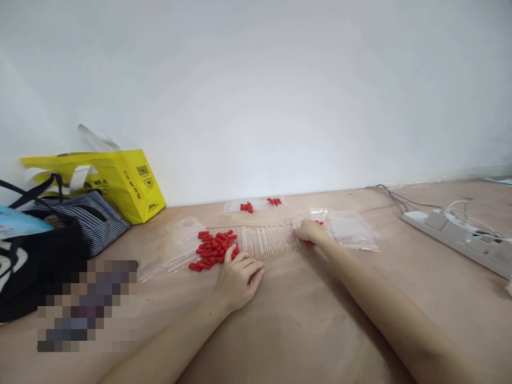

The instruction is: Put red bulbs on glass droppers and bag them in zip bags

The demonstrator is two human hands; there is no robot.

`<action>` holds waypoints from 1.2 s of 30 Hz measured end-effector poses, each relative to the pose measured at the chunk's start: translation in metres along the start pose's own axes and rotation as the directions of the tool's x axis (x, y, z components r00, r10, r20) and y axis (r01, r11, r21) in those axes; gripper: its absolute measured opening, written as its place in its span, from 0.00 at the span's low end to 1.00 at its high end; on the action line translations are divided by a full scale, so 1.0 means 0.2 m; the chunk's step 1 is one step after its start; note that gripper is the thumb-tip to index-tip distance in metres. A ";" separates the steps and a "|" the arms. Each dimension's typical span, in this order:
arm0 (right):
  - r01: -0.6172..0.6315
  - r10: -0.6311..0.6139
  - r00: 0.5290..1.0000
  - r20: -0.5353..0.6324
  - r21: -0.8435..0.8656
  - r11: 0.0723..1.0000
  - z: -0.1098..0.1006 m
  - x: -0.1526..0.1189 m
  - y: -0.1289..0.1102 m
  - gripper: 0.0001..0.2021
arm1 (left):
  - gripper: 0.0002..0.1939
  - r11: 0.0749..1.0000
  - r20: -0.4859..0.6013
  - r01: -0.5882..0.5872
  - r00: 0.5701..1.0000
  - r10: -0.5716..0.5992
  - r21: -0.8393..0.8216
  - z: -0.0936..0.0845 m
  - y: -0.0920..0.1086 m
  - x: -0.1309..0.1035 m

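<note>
Tabletop (288, 341): row of sticks (264, 241) at ctr. Pile of pcs. (216, 247) immed. L of row; plastic bags (354, 229) R of same. Further bag (260, 204) w/ pcs. behind row, nr. wall (312, 106). Power strip (416, 217) far R; shopping bag (136, 184) far L.

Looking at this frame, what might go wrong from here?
The left hand is right at the edge of the loosely heaped red pieces, so a brush might scatter them. The right hand, at one end of the row of thin sticks, could nudge them out of line.
</note>
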State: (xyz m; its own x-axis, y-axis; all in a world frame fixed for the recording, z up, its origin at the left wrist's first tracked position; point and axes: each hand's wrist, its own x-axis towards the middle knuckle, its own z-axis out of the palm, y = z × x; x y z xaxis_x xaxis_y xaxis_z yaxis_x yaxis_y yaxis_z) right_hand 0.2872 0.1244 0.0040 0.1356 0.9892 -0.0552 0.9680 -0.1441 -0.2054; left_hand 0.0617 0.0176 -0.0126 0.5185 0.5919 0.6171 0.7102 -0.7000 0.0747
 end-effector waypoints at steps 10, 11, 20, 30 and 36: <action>0.180 -0.185 0.981 -0.050 -0.101 0.979 -0.10 -0.16 0.13 0.07 | 0.07 0.996 0.024 -0.037 0.999 0.039 -0.080 0.02 -0.02 0.00; 0.198 -0.206 0.977 -0.061 -0.113 0.974 -0.09 -0.18 0.14 0.07 | 0.07 0.996 0.031 -0.034 0.999 0.037 -0.082 0.02 -0.02 0.00; 0.262 -0.282 0.951 -0.128 -0.153 0.953 0.02 -0.22 0.16 0.07 | 0.07 0.997 0.059 -0.002 0.998 0.007 -0.081 0.03 -0.04 -0.01; 0.366 -0.360 0.914 -0.189 -0.003 0.931 0.02 -0.24 0.15 0.02 | 0.07 0.995 0.066 0.012 0.998 -0.005 -0.103 0.02 -0.03 -0.01; 0.662 -0.635 0.746 -0.201 0.336 0.670 0.06 -0.45 -0.07 0.01 | 0.11 0.987 0.071 0.069 0.996 -0.059 -0.145 0.01 -0.04 -0.02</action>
State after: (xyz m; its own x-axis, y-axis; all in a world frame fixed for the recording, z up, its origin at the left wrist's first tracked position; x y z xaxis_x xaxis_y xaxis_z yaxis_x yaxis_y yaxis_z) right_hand 0.2592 0.0369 0.0003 -0.4714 0.8343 0.2860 0.6675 0.5494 -0.5025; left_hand 0.0553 0.0227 -0.0177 0.5085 0.6589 0.5543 0.6678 -0.7082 0.2293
